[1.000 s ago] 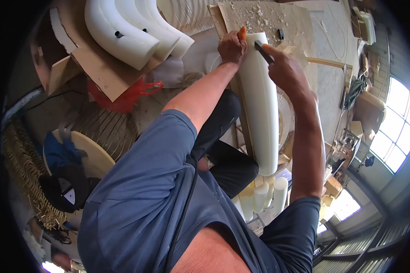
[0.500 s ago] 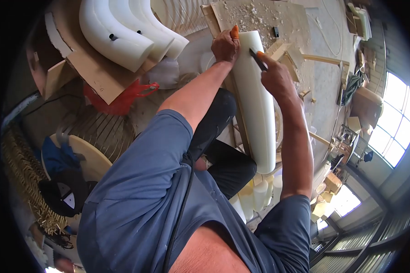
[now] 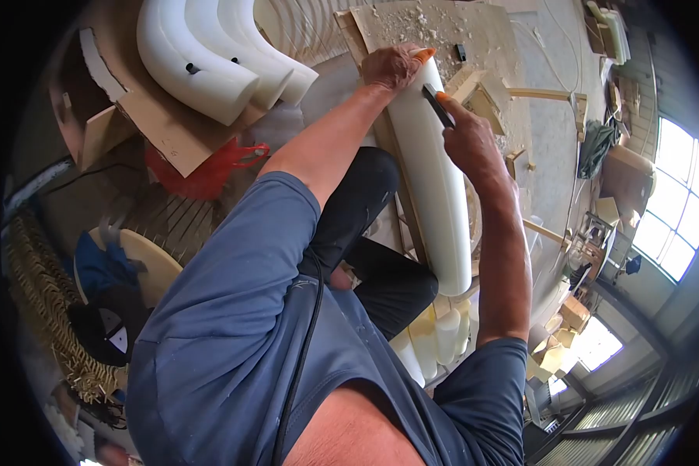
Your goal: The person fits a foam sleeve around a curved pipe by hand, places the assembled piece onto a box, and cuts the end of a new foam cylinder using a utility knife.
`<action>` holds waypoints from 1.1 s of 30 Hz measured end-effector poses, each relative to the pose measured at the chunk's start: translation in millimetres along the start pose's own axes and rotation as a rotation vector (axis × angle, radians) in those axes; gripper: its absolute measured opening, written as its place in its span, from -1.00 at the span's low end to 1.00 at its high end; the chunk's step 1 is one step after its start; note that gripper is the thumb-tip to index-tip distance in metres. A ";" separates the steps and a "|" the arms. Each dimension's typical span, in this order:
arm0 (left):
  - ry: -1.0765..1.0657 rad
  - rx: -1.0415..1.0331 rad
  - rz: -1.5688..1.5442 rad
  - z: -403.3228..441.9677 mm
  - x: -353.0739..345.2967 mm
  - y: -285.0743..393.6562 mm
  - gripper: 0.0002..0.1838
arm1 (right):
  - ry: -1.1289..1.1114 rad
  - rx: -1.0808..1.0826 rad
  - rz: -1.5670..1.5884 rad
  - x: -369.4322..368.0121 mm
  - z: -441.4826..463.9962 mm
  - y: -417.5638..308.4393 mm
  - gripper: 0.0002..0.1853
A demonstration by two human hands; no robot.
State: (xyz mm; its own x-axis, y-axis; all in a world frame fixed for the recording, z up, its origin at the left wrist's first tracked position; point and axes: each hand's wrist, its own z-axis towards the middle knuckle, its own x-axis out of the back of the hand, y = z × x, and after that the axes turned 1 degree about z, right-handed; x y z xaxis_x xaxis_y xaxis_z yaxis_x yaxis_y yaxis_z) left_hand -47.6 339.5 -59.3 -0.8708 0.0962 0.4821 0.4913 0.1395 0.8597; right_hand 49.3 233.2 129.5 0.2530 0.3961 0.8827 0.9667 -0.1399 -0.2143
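A long white foam piece (image 3: 435,186) lies lengthwise in front of me on a wooden support. My left hand (image 3: 396,67) is curled over its far end, with orange wrapping on one digit pointing right across the top. My right hand (image 3: 474,138) grips a narrow, flat, dark tool (image 3: 437,105), like a blade or scraper. The tool's tip is at the foam's upper surface, a little nearer to me than my left hand. Orange also shows on a digit of my right hand beside the tool. Part of the tool is hidden inside my fingers.
Curved white foam pieces (image 3: 202,74) rest on cardboard (image 3: 159,128) at upper left, above a red plastic bag (image 3: 202,171). Foam crumbs and a small black object (image 3: 460,52) lie on a board (image 3: 489,35) beyond. A wooden frame (image 3: 481,93) stands to the right.
My left hand has shifted right over the foam's far end, its orange-wrapped digit turning from upward to rightward. My right hand and the tool have moved only slightly.
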 end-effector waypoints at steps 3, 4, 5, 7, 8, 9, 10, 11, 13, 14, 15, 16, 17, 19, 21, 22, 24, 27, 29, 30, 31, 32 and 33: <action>-0.017 -0.005 -0.059 -3.0 1.0 -3.5 -0.58 | 0.013 0.005 -0.030 1.3 -15.2 1.9 -0.36; 0.002 -0.005 -0.036 -3.9 -2.3 -5.8 -0.60 | 0.012 -0.005 -0.031 -3.3 -13.7 3.5 -0.36; 0.027 -0.009 -0.013 -2.2 -4.5 -6.4 -0.61 | 0.014 -0.011 -0.032 -9.7 -8.8 4.9 -0.35; 0.043 -0.022 0.008 -1.5 -7.9 -11.1 -0.61 | 0.014 -0.038 -0.035 -27.5 3.7 9.0 -0.34; 0.034 -0.032 0.001 -3.2 -8.8 -12.8 -0.60 | 0.014 -0.061 -0.042 -39.8 12.7 13.4 -0.34; 0.033 -0.048 -0.006 0.1 -5.6 -11.9 -0.60 | 0.021 -0.078 -0.048 -44.9 19.0 14.2 -0.34; 0.042 -0.060 0.009 6.3 -0.4 -11.8 -0.60 | 0.048 -0.016 -0.020 -44.9 20.7 17.4 -0.33; 0.034 -0.067 0.020 4.7 0.2 -11.7 -0.60 | 0.039 -0.001 0.003 -40.7 13.9 25.5 -0.33; 0.020 -0.067 0.018 3.0 -5.2 -6.4 -0.60 | 0.020 0.034 0.041 -17.6 -6.5 24.8 -0.33; 0.023 -0.057 0.014 6.3 -5.7 -8.2 -0.60 | 0.025 0.027 0.042 -12.6 -13.1 25.0 -0.33; 0.015 -0.041 0.011 1.6 -6.2 -10.5 -0.58 | 0.022 0.011 0.047 -11.5 -25.4 26.5 -0.33; 0.039 -0.077 -0.004 -0.5 -6.4 -11.0 -0.60 | 0.019 -0.003 0.052 -13.2 -30.7 27.5 -0.32; 0.052 -0.075 0.008 -1.4 -5.6 -13.2 -0.61 | 0.018 -0.019 0.070 -18.0 -26.3 26.5 -0.32; 0.075 -0.082 0.027 -1.3 -7.0 -13.2 -0.62 | 0.026 -0.061 0.103 -30.6 -18.1 25.6 -0.32; 0.071 -0.067 0.026 0.2 -6.4 -12.0 -0.61 | 0.004 -0.109 -0.003 -46.3 -3.8 29.8 -0.31; 0.066 -0.062 0.025 1.0 -6.5 -12.1 -0.60 | 0.004 -0.094 -0.005 -41.8 -6.3 30.8 -0.31; 0.061 -0.114 0.053 2.9 -9.1 -16.1 -0.60 | 0.000 -0.082 0.022 -24.6 -23.8 32.6 -0.31; 0.079 -0.102 0.061 3.8 -16.8 -21.2 -0.52 | -0.015 -0.069 0.071 -10.3 -44.8 31.0 -0.32; 0.083 -0.095 0.035 0.2 -8.7 -14.2 -0.46 | -0.004 -0.101 0.049 -21.8 -46.2 34.1 -0.33; 0.106 -0.086 0.022 3.2 -13.1 -18.2 -0.40 | 0.006 -0.113 0.077 -27.0 -41.7 31.3 -0.32; 0.052 -0.057 0.034 0.1 -10.9 -14.4 -0.47 | -0.001 -0.127 0.024 -34.0 -35.7 31.4 -0.32; 0.003 -0.034 0.047 -2.2 -6.5 -8.7 -0.52 | -0.001 -0.139 -0.027 -41.8 -27.9 33.3 -0.32; -0.037 -0.009 0.064 -1.0 1.1 -4.3 -0.57 | 0.000 -0.142 -0.077 -45.9 -22.4 33.7 -0.32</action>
State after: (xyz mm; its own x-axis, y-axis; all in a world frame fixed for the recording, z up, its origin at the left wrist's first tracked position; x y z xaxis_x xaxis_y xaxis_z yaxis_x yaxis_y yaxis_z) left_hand -50.8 338.0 -62.3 -0.8362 0.1409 0.5300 0.5460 0.1229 0.8287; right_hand 69.5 189.9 91.1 0.1780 0.4104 0.8943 0.9682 -0.2356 -0.0846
